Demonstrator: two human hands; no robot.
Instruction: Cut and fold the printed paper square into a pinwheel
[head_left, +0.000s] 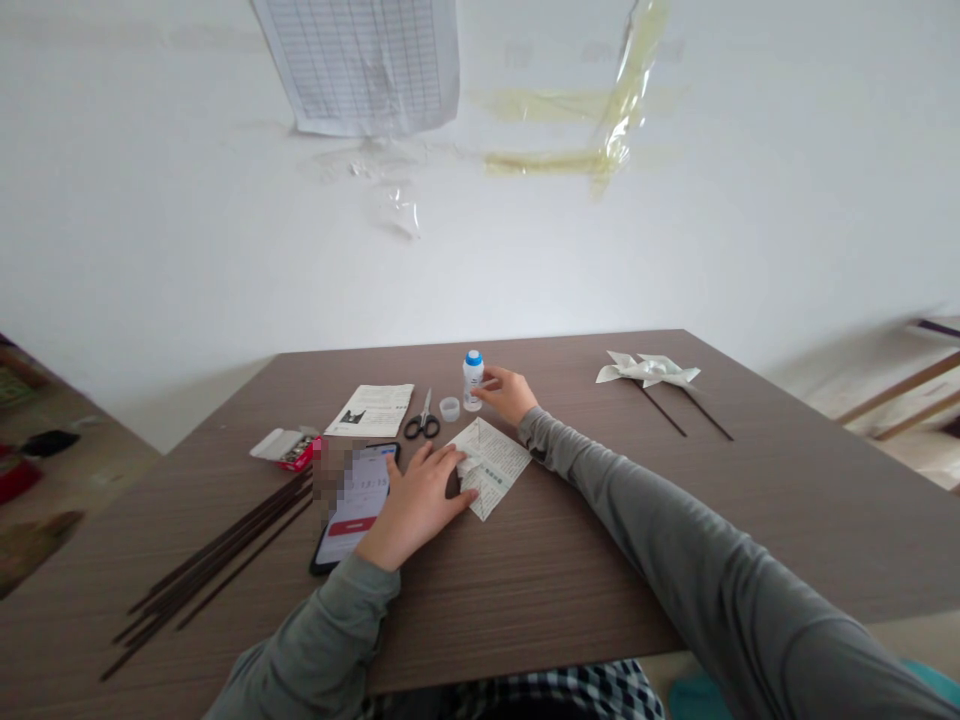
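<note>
My right hand [511, 396] reaches to the back of the table, its thumb and fingers closed on the right side of a small white glue bottle [472, 385] with a blue top. The bottle stands upright. My left hand [420, 492] lies with spread fingers at the left edge of a square of printed paper [501, 462], its thumb and fingertips touching it. A small white folded piece shows beside those fingertips, partly hidden. Left of the bottle sit a round translucent cap [449, 409] and black-handled scissors [422, 426].
A stack of printed paper [370, 410], an open red box [298, 452], a phone [358, 505] and several dark sticks [217, 555] lie on the left. Two paper pinwheels [651, 371] on sticks lie at the back right. The white wall [525, 270] rises behind the table.
</note>
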